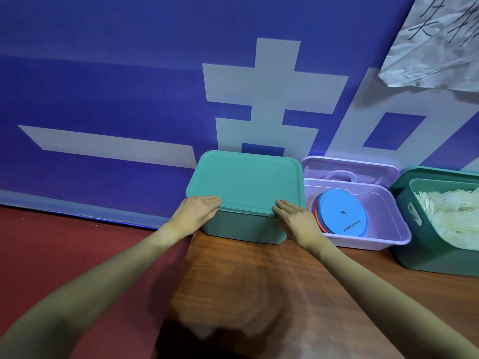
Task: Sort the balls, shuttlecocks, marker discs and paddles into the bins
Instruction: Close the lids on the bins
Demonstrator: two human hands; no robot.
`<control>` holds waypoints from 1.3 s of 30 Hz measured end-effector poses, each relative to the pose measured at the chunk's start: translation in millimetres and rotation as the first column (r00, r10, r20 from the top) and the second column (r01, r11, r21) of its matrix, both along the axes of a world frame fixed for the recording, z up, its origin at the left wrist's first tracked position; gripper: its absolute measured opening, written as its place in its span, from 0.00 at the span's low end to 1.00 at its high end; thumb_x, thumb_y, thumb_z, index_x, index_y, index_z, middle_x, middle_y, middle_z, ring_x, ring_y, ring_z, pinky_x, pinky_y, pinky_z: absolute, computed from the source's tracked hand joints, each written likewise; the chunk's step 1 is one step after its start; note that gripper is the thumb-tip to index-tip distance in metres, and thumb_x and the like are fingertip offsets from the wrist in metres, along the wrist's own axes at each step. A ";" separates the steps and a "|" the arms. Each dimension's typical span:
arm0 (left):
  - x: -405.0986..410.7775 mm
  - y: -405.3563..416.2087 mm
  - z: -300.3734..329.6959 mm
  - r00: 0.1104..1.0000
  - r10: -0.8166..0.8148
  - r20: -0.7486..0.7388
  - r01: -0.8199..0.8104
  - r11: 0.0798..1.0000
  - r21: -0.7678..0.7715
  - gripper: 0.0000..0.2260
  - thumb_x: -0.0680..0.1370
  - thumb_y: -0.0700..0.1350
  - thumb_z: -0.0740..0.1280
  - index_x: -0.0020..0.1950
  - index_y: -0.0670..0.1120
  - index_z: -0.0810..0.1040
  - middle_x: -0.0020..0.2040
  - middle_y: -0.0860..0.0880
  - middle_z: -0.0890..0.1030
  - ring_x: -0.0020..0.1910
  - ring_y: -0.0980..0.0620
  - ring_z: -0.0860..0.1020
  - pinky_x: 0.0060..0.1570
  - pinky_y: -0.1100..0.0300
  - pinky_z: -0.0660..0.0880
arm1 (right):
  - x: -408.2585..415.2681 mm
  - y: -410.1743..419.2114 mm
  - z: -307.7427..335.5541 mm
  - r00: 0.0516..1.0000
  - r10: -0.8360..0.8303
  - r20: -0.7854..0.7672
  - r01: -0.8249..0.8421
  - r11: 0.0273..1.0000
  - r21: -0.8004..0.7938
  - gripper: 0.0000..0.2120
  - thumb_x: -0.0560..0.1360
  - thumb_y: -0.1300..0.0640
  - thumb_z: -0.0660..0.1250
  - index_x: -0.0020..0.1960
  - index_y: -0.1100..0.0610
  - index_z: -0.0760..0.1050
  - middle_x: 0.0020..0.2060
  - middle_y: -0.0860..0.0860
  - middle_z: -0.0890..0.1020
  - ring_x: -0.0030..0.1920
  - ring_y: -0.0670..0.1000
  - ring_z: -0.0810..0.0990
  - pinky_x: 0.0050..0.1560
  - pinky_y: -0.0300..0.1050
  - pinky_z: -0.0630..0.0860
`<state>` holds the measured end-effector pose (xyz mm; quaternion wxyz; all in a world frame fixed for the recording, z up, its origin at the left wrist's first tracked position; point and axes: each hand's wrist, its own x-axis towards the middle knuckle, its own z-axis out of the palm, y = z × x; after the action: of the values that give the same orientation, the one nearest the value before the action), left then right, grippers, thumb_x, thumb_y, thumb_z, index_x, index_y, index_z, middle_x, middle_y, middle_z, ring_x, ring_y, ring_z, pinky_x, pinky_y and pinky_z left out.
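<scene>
A teal bin (243, 229) stands on the wooden table with its teal lid (246, 181) on top, so its contents are hidden. My left hand (198, 207) lies flat on the lid's near left corner, fingers straight. My right hand (294, 213) presses flat on the near right corner. To the right, an open lilac bin (388, 229) holds a stack of marker discs (342, 212), blue on top with orange and red edges showing. Further right, a dark green bin (404, 203) is full of white shuttlecocks (456, 213).
The bins stand in a row against a blue banner wall (103, 86) with large white characters. The lilac bin's lid (350, 167) leans upright behind it. The wooden table (259, 281) ends at its left edge beside a red floor (64, 242). Crumpled paper (435, 40) hangs at upper right.
</scene>
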<state>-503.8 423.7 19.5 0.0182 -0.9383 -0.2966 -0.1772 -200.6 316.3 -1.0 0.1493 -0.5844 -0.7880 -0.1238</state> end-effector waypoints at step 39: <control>19.0 18.9 -15.7 0.457 0.841 0.289 -0.441 0.496 -0.748 0.16 0.83 0.40 0.56 0.70 0.39 0.71 0.65 0.41 0.77 0.64 0.41 0.74 0.60 0.53 0.69 | -13.4 9.7 -2.3 0.436 -0.547 -0.715 0.511 0.804 -0.304 0.15 0.79 0.64 0.58 0.64 0.68 0.69 0.56 0.65 0.73 0.59 0.61 0.69 0.61 0.48 0.63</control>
<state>-484.7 442.7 3.8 -0.2958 -0.5769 -0.6728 -0.3564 -214.0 326.0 -3.2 0.4140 -0.7973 -0.4236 0.1162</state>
